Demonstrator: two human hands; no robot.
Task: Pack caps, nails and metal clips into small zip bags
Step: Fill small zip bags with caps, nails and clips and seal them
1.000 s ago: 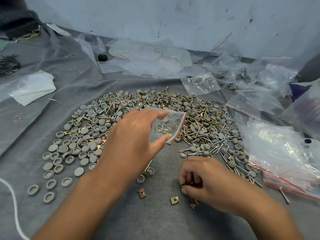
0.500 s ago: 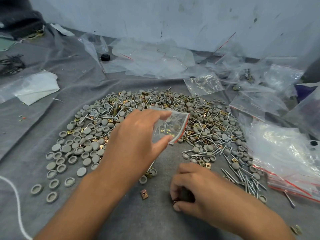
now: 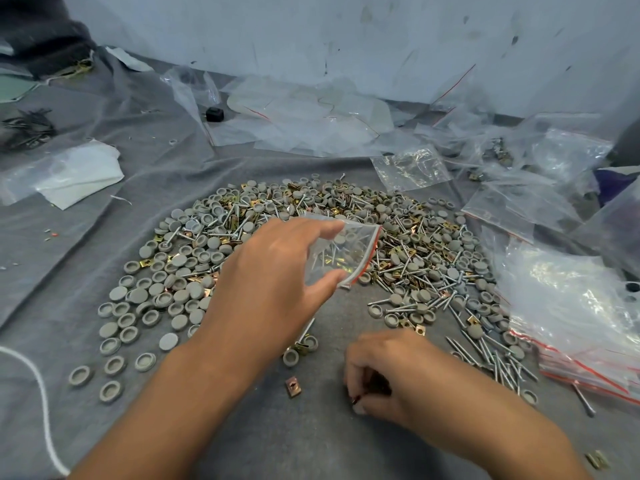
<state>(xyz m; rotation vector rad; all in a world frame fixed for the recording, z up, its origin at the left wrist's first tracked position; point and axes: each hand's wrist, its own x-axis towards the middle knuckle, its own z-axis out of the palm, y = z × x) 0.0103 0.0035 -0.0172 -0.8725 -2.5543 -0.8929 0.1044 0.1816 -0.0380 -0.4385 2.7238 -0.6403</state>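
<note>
Grey cloth [image 3: 104, 237] covers the work surface, heaped at centre with a mixed pile [image 3: 408, 237] of grey caps, silver nails and brass-coloured metal clips.

Left hand [image 3: 270, 282] is raised over the pile's 6 o'clock edge, thumb and forefinger pinching a small zip bag [image 3: 346, 254] with a red strip along its mouth. Bag is clear; glints inside or behind it read as nails and clips, but whether they lie in the bag or on the cloth under it cannot be told.

Right hand [image 3: 391, 372] rests on the cloth at 5 o'clock of the pile, fingers curled down around small dark and brassy pieces. Only a sliver shows between the fingertips; kind and count cannot be made out.

Loose clip [image 3: 292, 386], copper-toned, lies alone on the cloth at 9 o'clock of the right hand, apart from it. Another clip [image 3: 596, 460] sits near the frame's lower right corner, blurred.

Stack of empty zip bags [image 3: 581, 327] lies at 3 o'clock of the pile, cut off by the right frame edge. Crumpled clear plastic [image 3: 311, 123] lies at 12 o'clock against the wall. White cord [image 3: 41, 403] runs off the left edge at 8 o'clock. Small black object [image 3: 214, 115] at 11 o'clock, unidentifiable.
</note>
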